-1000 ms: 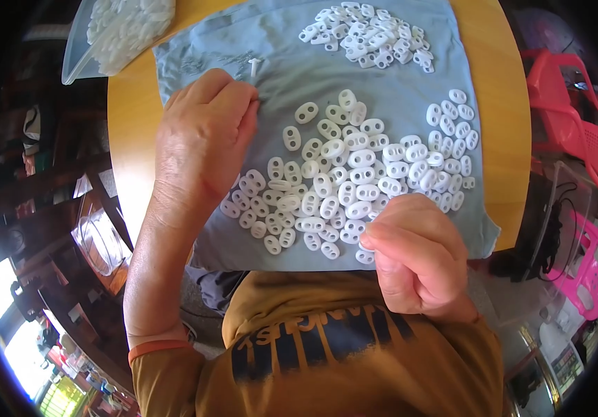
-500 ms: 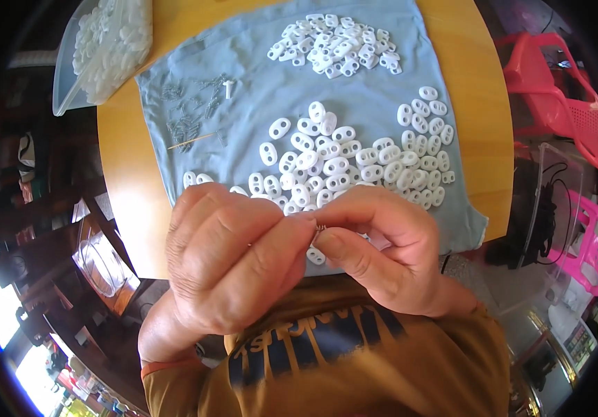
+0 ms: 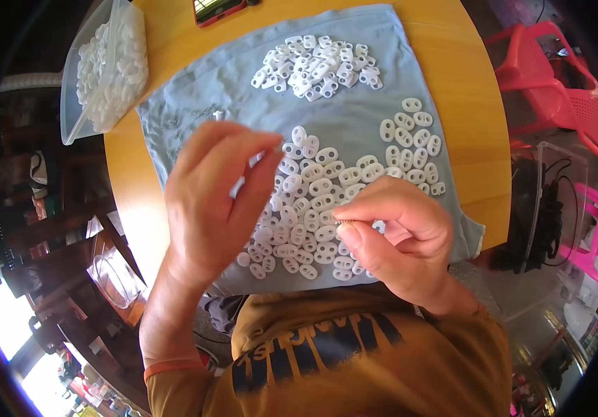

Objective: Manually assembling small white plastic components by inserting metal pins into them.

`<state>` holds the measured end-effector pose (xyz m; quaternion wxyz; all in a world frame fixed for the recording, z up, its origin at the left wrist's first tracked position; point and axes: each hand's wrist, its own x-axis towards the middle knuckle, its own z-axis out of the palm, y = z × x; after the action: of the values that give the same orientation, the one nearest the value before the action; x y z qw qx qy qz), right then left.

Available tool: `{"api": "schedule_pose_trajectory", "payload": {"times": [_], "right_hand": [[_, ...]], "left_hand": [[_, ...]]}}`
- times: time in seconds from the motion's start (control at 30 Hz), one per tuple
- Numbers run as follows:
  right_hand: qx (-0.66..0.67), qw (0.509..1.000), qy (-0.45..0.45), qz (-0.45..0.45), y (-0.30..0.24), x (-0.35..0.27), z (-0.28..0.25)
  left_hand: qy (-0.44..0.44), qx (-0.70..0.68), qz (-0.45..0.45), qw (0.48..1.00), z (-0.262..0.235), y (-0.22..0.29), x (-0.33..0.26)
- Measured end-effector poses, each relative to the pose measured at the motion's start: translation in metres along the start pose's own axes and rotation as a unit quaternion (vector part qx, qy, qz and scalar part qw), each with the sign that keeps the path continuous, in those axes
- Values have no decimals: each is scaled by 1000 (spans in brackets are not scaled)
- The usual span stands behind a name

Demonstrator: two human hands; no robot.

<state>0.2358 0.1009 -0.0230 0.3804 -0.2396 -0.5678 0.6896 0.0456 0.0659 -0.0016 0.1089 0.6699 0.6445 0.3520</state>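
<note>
1. I saw the right hand (image 3: 403,240) low over the table (image 3: 476,139), thumb and forefinger pinched on a small spring (image 3: 344,222).
2. The spring lay crosswise at those fingertips, its coils just showing between them, above the lower part of the main heap (image 3: 320,187) of white two-holed toggles.
3. A pale patch showed between the curled fingers of that hand; I couldn't tell whether it was a toggle or something behind.
4. The left hand (image 3: 219,191) hung over the heap's left side, well apart from the spring, fingers bent and thumb and forefinger reaching toward the right.
5. Its tips were blurred, so I couldn't tell whether they gripped anything.
6. Just beyond that hand, a white peg (image 3: 219,115) lay on the blue cloth (image 3: 236,76).
7. A looser cluster (image 3: 420,137) of toggles sat at the heap's right, and a far pile (image 3: 316,68) of white two-holed pieces lay near the cloth's far edge.
8. A clear tub (image 3: 71,111) of white pieces stood at the table's far left corner, and a phone (image 3: 217,10) lay beyond the cloth.
</note>
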Motion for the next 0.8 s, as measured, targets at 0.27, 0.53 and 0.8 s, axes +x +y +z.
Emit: {"api": "schedule_pose_trajectory", "payload": {"times": [0.27,0.53,0.8], "right_hand": [[-65,995,25,-73,9,1,-5],[-87,989,17,-117,13,3,-8],[-81,990,40,-112,14,1,-2]], "left_hand": [[-33,72,21,997,34,-31,37],[-38,121,48,991,45,-38,43],[-16,102,10,995,44,-38,38]]}}
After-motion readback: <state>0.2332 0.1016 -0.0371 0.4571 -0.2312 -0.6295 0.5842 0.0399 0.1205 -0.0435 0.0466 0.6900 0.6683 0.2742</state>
